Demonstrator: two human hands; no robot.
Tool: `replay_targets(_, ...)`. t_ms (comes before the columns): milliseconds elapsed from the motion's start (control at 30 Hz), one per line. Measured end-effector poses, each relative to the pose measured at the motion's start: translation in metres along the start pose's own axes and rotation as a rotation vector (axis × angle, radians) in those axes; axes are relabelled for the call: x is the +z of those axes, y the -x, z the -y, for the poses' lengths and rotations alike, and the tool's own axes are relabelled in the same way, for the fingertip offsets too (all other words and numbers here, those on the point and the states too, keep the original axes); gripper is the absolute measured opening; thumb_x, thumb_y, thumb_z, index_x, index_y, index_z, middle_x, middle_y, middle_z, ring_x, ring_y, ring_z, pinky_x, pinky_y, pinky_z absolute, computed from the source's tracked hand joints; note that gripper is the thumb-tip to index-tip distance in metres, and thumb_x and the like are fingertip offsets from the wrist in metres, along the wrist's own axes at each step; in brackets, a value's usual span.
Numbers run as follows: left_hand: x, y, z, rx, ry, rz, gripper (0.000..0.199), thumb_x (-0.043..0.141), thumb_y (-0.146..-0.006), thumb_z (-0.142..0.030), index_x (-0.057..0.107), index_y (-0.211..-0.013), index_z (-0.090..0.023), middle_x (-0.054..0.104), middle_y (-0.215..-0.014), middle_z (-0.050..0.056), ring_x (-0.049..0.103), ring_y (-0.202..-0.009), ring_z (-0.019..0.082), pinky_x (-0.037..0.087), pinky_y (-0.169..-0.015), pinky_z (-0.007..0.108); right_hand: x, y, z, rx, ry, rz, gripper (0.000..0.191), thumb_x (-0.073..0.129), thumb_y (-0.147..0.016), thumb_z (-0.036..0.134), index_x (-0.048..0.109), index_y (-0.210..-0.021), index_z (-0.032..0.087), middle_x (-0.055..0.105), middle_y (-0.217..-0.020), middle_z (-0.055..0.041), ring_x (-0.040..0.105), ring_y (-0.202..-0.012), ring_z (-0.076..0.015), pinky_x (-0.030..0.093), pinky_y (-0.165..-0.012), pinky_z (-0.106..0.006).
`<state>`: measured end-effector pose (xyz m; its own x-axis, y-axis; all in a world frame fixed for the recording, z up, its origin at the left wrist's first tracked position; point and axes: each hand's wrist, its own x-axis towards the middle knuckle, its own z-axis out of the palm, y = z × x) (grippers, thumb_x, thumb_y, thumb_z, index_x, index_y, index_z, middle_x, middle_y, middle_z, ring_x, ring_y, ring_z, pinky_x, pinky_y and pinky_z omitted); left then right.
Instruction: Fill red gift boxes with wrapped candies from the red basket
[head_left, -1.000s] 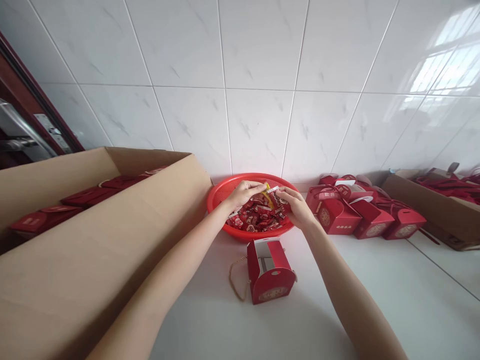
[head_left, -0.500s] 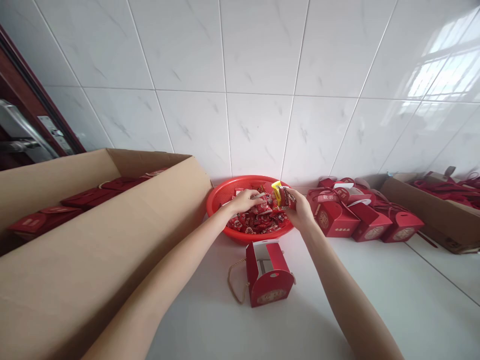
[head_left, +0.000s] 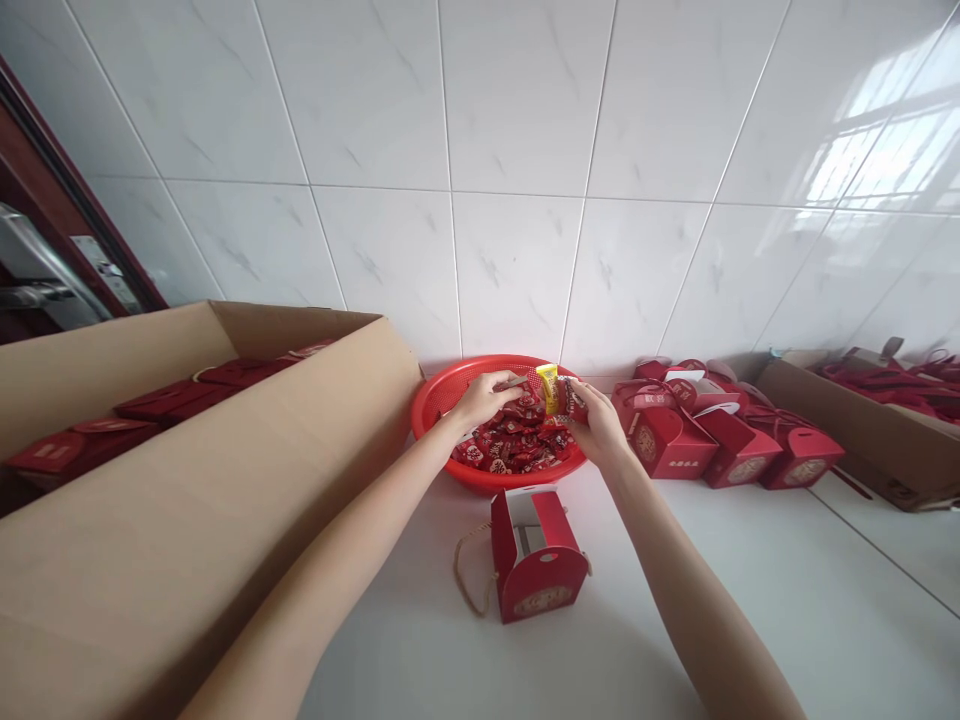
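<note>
A red plastic basket holds many wrapped candies, mostly red. My left hand is over its left side, fingers closed on a red-wrapped candy. My right hand, at the basket's right rim, grips several wrapped candies, among them a yellow one and a dark red-brown one. In front of the basket stands a red gift box with its top open and a rope handle hanging at its left.
A large cardboard carton on the left holds red boxes. Several red gift boxes stand on the right of the white table, beside another carton with red items. A tiled wall rises behind.
My left hand has lifted a red candy from the pile towards my right hand. The candies in my right hand have shifted, with the yellow one now more upright.
</note>
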<state>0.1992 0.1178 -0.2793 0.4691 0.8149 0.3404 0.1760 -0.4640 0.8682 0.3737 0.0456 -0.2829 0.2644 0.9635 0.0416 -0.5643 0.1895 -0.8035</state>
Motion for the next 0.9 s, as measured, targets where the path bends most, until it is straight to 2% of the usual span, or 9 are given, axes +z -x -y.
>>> replay_targets(100, -0.001, -0.001, 0.002, 0.001, -0.04, 0.004, 0.016, 0.062, -0.07, -0.022, 0.074, -0.078, -0.019, 0.074, -0.095, 0.005, 0.067, -0.09, 0.022, 0.053, -0.083, 0.033, 0.001, 0.001, 0.0, 0.006, -0.01, -0.002, 0.016, 0.082, -0.059, 0.026, 0.07, -0.068, 0.02, 0.073, -0.074, -0.0005, 0.064, -0.071, -0.0163, 0.05, -0.053, -0.024)
replay_targets(233, -0.004, -0.004, 0.004, -0.02, -0.151, -0.03, 0.019, 0.053, -0.063, -0.014, 0.071, -0.058, -0.019, 0.075, -0.097, 0.004, 0.066, -0.1, 0.023, 0.053, -0.084, 0.03, 0.001, 0.0, 0.0, 0.001, -0.001, -0.024, 0.015, 0.081, -0.06, 0.025, 0.069, -0.066, 0.02, 0.07, -0.069, 0.0014, 0.063, -0.067, -0.0152, 0.048, -0.051, -0.023)
replay_targets(433, -0.004, -0.005, 0.005, -0.135, -0.308, -0.099, 0.031, 0.046, -0.069, -0.011, 0.076, -0.074, -0.02, 0.076, -0.086, 0.003, 0.068, -0.09, 0.021, 0.052, -0.08, 0.029, -0.001, -0.001, -0.001, -0.016, 0.009, -0.019, 0.011, 0.079, -0.064, 0.024, 0.07, -0.068, 0.019, 0.072, -0.073, -0.0002, 0.063, -0.067, -0.0153, 0.048, -0.05, -0.024)
replay_targets(600, -0.004, -0.01, 0.012, -0.198, -0.438, 0.013, 0.028, 0.051, -0.071, -0.011, 0.076, -0.081, -0.019, 0.076, -0.089, 0.005, 0.067, -0.082, 0.02, 0.051, -0.076, 0.028, -0.002, -0.004, -0.003, -0.035, -0.007, -0.055, 0.013, 0.08, -0.065, 0.026, 0.069, -0.069, 0.019, 0.07, -0.069, 0.0003, 0.063, -0.065, -0.0156, 0.048, -0.05, -0.024)
replay_targets(733, -0.005, -0.024, 0.017, -0.231, -0.502, 0.113, 0.025, 0.058, -0.068, -0.012, 0.075, -0.084, -0.021, 0.074, -0.083, 0.004, 0.065, -0.073, 0.02, 0.048, -0.07, 0.029, -0.001, -0.006, -0.005, -0.035, -0.04, -0.09, 0.016, 0.08, -0.064, 0.029, 0.067, -0.065, 0.019, 0.069, -0.065, 0.0002, 0.063, -0.065, -0.016, 0.048, -0.049, -0.025)
replay_targets(900, 0.001, -0.038, 0.025, -0.261, -0.567, 0.237, 0.017, 0.068, -0.055, -0.008, 0.068, -0.064, -0.022, 0.068, -0.069, 0.002, 0.061, -0.068, 0.021, 0.045, -0.068, 0.03, 0.0, -0.007, -0.006, -0.041, -0.063, -0.104, 0.018, 0.08, -0.063, 0.03, 0.066, -0.064, 0.019, 0.067, -0.063, 0.0014, 0.061, -0.061, -0.0139, 0.048, -0.049, -0.024)
